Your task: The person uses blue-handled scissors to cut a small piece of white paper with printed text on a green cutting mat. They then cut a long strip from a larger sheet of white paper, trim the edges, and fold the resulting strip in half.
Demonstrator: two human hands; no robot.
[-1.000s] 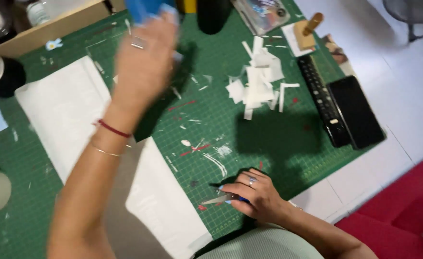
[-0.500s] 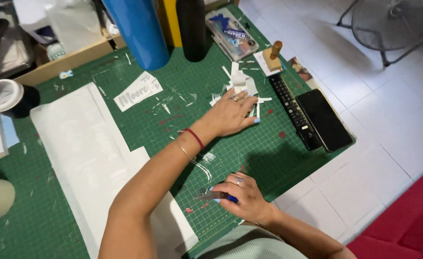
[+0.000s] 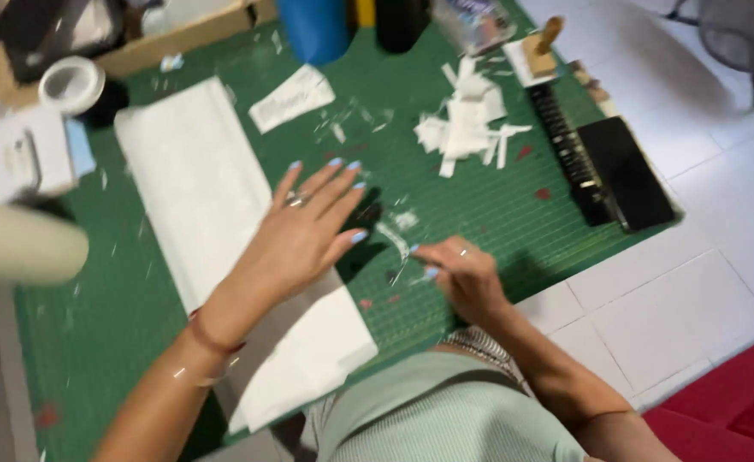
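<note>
Paper strip (image 3: 396, 242), thin, white and curled, lies on the green cutting mat (image 3: 514, 214) between the two hands, just beside the lower edge of the mat. It is pinched at its lower end by the right hand (image 3: 461, 278), whose thumb and forefinger are closed narrowly on it; whether a blade or pen is also held there cannot be told, since the picture is blurred. The left hand (image 3: 304, 231) is spread wide, fingers fanned and flat, and is held over the long white sheet (image 3: 197, 201), near the right-hand edge of that sheet; whether the palm presses the sheet or hovers just above it cannot be told.

Farther up the mat a pile of white offcuts (image 3: 467, 128) is seen, well apart from the strip. A black ruler (image 3: 569, 150) and a dark flat slab (image 3: 629, 171) lie side by side at the right edge of the mat. A roll of tape (image 3: 70, 85) sits at the far left, and a small printed slip (image 3: 291, 98) lies near a blue cylinder (image 3: 313, 26).

For the strip to be lifted cleanly, it is judged that the pinch should be kept light and close to the end, so that the thin paper is not torn, and that the sheet should be pressed flat by the spread hand, so that it is not dragged along.
</note>
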